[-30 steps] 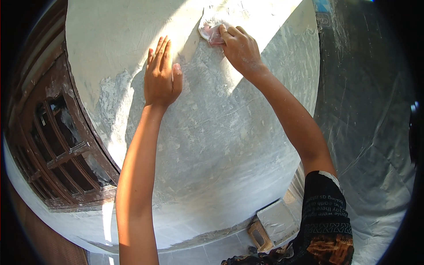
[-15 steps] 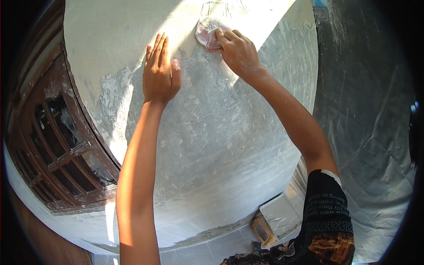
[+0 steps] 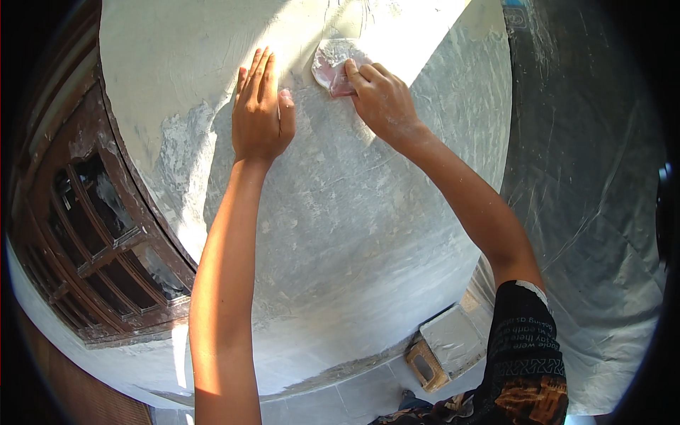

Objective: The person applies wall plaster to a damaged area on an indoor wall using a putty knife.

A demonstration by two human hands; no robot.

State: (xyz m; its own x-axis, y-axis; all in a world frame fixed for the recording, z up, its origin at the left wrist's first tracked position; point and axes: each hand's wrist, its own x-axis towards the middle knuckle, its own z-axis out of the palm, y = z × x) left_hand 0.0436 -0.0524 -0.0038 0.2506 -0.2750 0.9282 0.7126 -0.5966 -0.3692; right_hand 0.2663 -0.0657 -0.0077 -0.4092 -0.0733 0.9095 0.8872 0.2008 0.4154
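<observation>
A plastered wall (image 3: pixel 333 205) fills the middle, pale cream at the top and patchy grey below. My left hand (image 3: pixel 259 117) lies flat on it, fingers stretched upward and holding nothing. To the right of it, my right hand (image 3: pixel 382 99) grips a flat, pinkish, rounded scraper (image 3: pixel 327 71) by its right side. White paste coats the scraper's upper part and rim. The scraper lies against the wall or very near it, where sunlit and shaded plaster meet. My fingers' undersides are hidden.
A brown wooden window frame (image 3: pixel 106 258) with dark panes is set at the left. Dark plastic sheeting (image 3: pixel 588 191) hangs along the right. Low down, a whitish square container lid or board (image 3: pixel 453 342) sits beside a wooden stool-like piece (image 3: pixel 426 366) on the tiled floor (image 3: pixel 354 397).
My right hand and the scraper have come slightly down the wall. My left hand stays flat in about the same spot.
</observation>
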